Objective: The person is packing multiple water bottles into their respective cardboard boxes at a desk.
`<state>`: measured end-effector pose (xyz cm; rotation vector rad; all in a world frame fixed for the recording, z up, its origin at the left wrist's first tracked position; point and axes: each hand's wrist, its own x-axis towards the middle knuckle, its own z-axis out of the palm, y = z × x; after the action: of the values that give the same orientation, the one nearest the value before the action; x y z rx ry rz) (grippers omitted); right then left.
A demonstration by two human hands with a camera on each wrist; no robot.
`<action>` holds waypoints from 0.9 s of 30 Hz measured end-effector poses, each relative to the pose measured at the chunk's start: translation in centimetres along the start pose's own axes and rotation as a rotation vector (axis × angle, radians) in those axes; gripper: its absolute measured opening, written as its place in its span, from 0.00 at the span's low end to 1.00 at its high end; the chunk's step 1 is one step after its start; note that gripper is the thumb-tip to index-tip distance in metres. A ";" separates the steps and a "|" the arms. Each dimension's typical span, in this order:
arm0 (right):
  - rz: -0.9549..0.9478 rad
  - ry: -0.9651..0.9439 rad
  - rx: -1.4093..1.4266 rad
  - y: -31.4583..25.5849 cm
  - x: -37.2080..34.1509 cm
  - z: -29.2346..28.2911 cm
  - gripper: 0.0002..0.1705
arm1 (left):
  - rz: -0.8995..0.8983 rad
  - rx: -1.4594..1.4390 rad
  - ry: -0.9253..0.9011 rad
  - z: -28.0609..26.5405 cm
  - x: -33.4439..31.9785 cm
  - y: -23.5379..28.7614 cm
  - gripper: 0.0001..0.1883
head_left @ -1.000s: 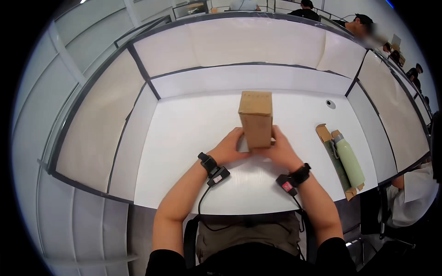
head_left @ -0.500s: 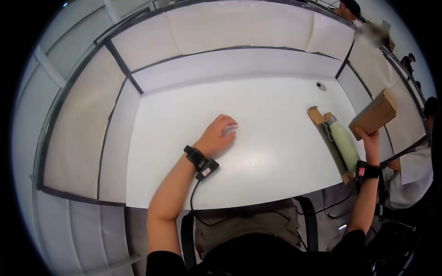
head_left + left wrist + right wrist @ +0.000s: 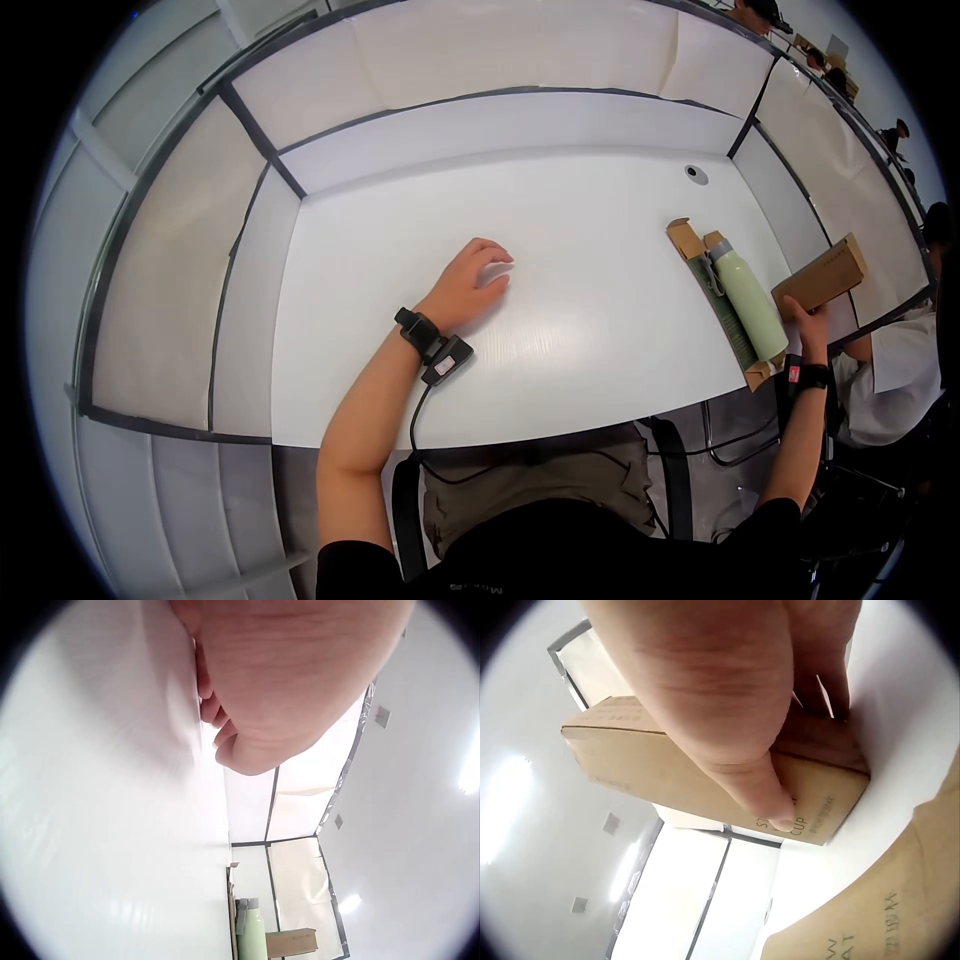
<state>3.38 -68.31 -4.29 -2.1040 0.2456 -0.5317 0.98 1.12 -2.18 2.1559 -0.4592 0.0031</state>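
Observation:
My right hand [image 3: 808, 325] grips a brown cardboard box [image 3: 822, 278] at the right edge of the desk, beside a pale green bottle [image 3: 750, 305]. In the right wrist view the thumb lies on the printed side of the box [image 3: 705, 784], and the fingers of the hand [image 3: 727, 682] go round its other side. My left hand [image 3: 465, 285] rests on the white desk with loosely bent fingers, holding nothing. The left wrist view shows the hand [image 3: 285, 682] close above the desk surface.
An opened cardboard piece with a dark green side [image 3: 722, 315] lies against the bottle's left. Low partition panels [image 3: 500, 50] surround the desk [image 3: 400, 400] on three sides. A round cable hole [image 3: 696, 175] sits at the back right. Someone's light clothing [image 3: 890, 380] shows beyond the right side.
The box has gone from the middle of the desk to the far right in my right hand, then tilted and lowered slightly. My left hand has let go of it and stays on the desk.

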 end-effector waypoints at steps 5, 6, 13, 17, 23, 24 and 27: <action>-0.040 -0.075 0.083 -1.2 -2.6 0.1 0.43 | 0.043 -0.013 -0.014 0.0 0.2 -1.0 0.15; 0.006 0.018 -0.051 -0.8 -3.1 -0.5 0.45 | 0.042 -0.060 -0.006 0.2 0.2 -1.3 0.15; 0.219 -0.263 0.023 -8.3 -9.9 -0.9 0.30 | -0.007 0.007 0.002 -0.1 -0.3 -0.4 0.15; 0.198 -0.589 -0.289 -12.9 -7.9 0.6 0.24 | 0.051 -0.004 -0.005 0.4 0.1 -1.1 0.14; 0.083 -0.669 -0.247 -14.1 -6.1 7.0 0.30 | 0.066 -0.003 -0.001 0.2 0.1 -1.2 0.15; 0.099 -0.683 -0.228 -14.1 -5.8 8.3 0.31 | 0.078 0.012 -0.008 0.3 0.2 -1.6 0.15; 0.043 -0.734 -0.180 -17.5 -6.8 13.2 0.34 | 0.047 0.009 -0.017 0.3 0.1 -1.3 0.15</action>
<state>2.91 -46.27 2.02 -2.3103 -0.0903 0.3149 1.51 1.55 -3.38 2.1546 -0.5205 0.0132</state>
